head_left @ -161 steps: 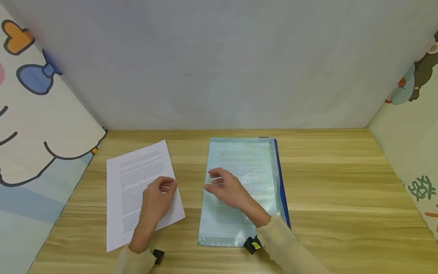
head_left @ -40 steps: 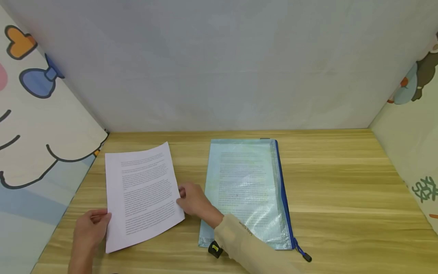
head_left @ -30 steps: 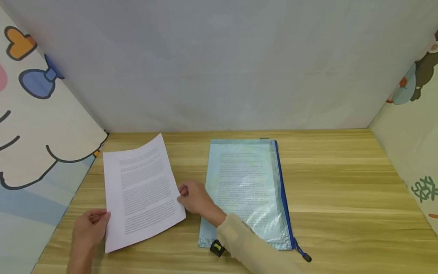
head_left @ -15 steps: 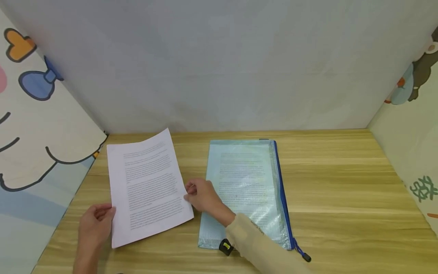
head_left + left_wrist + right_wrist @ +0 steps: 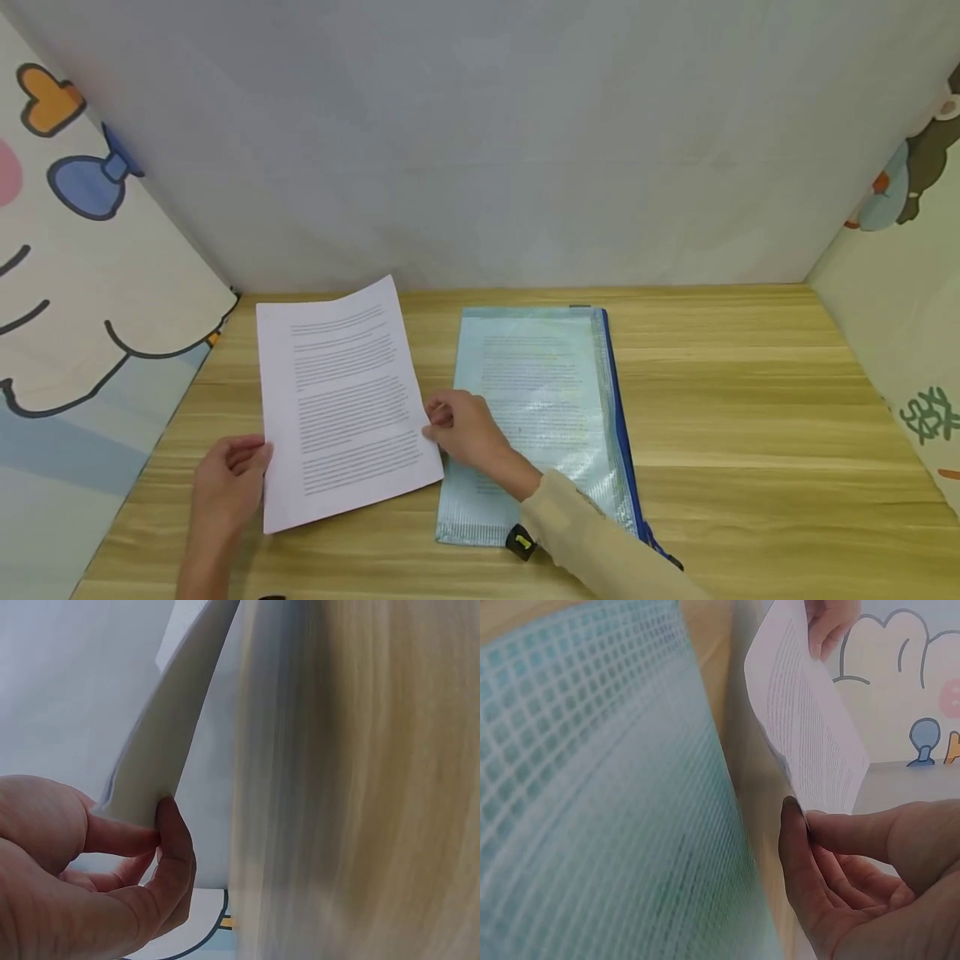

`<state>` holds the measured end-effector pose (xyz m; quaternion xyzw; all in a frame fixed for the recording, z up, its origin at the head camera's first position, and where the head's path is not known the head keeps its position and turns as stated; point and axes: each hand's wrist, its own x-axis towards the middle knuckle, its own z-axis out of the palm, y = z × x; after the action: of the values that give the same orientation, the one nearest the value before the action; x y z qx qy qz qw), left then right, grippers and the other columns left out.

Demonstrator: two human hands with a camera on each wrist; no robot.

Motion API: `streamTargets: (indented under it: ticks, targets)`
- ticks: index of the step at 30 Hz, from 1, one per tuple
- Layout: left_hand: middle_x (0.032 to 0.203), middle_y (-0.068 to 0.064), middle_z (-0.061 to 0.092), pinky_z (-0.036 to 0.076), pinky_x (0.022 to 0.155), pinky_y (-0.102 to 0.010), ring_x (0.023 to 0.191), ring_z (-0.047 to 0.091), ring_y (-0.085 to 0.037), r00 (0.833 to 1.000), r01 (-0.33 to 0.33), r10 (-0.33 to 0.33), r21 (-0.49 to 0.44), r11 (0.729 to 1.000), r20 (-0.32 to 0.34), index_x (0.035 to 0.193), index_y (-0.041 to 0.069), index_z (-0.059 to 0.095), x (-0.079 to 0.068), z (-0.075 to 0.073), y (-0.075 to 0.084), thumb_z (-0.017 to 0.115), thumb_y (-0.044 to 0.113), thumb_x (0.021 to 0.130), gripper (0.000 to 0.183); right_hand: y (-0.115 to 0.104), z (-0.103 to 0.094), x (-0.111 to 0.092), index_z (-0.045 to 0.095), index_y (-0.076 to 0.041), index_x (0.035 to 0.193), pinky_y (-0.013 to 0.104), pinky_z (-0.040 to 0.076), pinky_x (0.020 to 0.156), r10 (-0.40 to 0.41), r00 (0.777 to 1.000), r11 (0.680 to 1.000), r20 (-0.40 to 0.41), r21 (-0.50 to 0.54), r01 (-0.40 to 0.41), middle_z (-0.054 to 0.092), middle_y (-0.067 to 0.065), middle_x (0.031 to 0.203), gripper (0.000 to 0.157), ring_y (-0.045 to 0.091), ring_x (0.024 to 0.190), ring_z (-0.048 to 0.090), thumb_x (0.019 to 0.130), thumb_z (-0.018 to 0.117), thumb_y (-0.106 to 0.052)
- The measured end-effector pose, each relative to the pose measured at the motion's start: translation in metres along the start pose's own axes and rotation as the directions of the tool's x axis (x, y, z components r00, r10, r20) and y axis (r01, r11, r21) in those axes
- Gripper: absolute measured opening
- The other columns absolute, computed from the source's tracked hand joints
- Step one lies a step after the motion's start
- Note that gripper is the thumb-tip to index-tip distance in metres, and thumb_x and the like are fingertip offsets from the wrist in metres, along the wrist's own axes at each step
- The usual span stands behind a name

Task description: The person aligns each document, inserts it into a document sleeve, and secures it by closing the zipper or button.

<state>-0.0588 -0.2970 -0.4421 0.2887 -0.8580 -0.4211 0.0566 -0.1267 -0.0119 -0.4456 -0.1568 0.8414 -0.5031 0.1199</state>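
Observation:
Printed white paper [image 5: 348, 400], possibly more than one sheet, is held up off the table with its far edge curving. My left hand [image 5: 228, 487] pinches its left edge between thumb and fingers; the left wrist view shows the paper [image 5: 169, 735] bent upward from that grip. On the opposite side, my right hand [image 5: 467, 429] pinches the right edge, thumb and forefinger meeting on the paper [image 5: 810, 735] in the right wrist view. Beneath my right wrist lies a pale blue mesh zip pouch [image 5: 536, 358], flat, with a printed page visible through it.
A dark blue zip [image 5: 621, 425] runs along the pouch's right edge, with a cord pull at its near corner partly behind the right sleeve [image 5: 592, 533]. The wooden table [image 5: 735, 417] ends at a grey back wall [image 5: 525, 150]. Cartoon-printed panels [image 5: 97, 275] stand at both sides.
Earlier both hands were above the paper and pouch, holding nothing. They then took the paper by its sides, raised it, and have carried it rightward toward the pouch, which stayed put.

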Motion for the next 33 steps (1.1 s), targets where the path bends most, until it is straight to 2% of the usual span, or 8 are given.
streamTargets:
  ticks: [12,23,27,28,33]
  targets:
    - [0.130,-0.027,0.058,0.041,0.066,-0.006,0.115,0.059,-0.034,0.999,-0.024,0.025,-0.033,0.999,0.032,0.136,-0.006,0.051,-0.006,0.007,0.010,0.052,0.012,0.107,0.034,0.001,-0.016,-0.007,0.070,0.002,0.101,0.027,0.056,0.071,-0.039,0.999,0.999,-0.023,-0.010,0.039,0.072,0.010,0.091,0.013,0.019,0.083,0.069,0.089,0.075,0.003]
    - [0.128,-0.027,0.059,0.042,0.070,-0.003,0.114,0.060,-0.034,0.994,-0.081,0.086,-0.065,0.995,0.064,0.132,-0.007,0.053,-0.010,0.015,0.017,0.055,0.012,0.106,0.032,0.009,-0.030,-0.019,0.071,-0.002,0.101,0.030,0.057,0.072,-0.035,0.998,0.999,-0.045,-0.009,0.034,0.073,0.007,0.091,0.012,0.018,0.083,0.070,0.090,0.075,0.000]
    - [0.125,-0.027,0.061,0.043,0.072,-0.003,0.109,0.062,-0.028,0.989,-0.123,0.129,-0.082,0.989,0.071,0.129,-0.008,0.055,-0.012,0.018,0.020,0.057,0.010,0.105,0.030,0.012,-0.036,-0.023,0.071,-0.002,0.102,0.030,0.057,0.071,-0.022,0.999,1.000,-0.050,0.007,0.022,0.073,0.007,0.092,0.013,0.018,0.084,0.070,0.090,0.075,0.001]
    - [0.124,-0.026,0.061,0.043,0.072,-0.004,0.105,0.062,-0.023,0.988,-0.130,0.136,-0.086,0.988,0.071,0.128,-0.008,0.056,-0.013,0.019,0.021,0.057,0.009,0.105,0.029,0.013,-0.038,-0.024,0.071,-0.002,0.102,0.030,0.057,0.071,-0.021,0.998,1.000,-0.052,0.009,0.022,0.073,0.007,0.092,0.012,0.019,0.083,0.070,0.090,0.075,0.001]
    - [0.126,-0.025,0.060,0.043,0.074,-0.004,0.108,0.061,-0.022,0.983,-0.134,0.145,-0.103,0.986,0.109,0.129,-0.007,0.055,-0.016,0.023,0.027,0.056,0.011,0.106,0.030,0.018,-0.045,-0.030,0.071,-0.002,0.102,0.029,0.058,0.068,0.009,0.999,0.999,-0.050,0.036,-0.007,0.073,0.009,0.093,0.013,0.020,0.085,0.071,0.090,0.075,0.001]
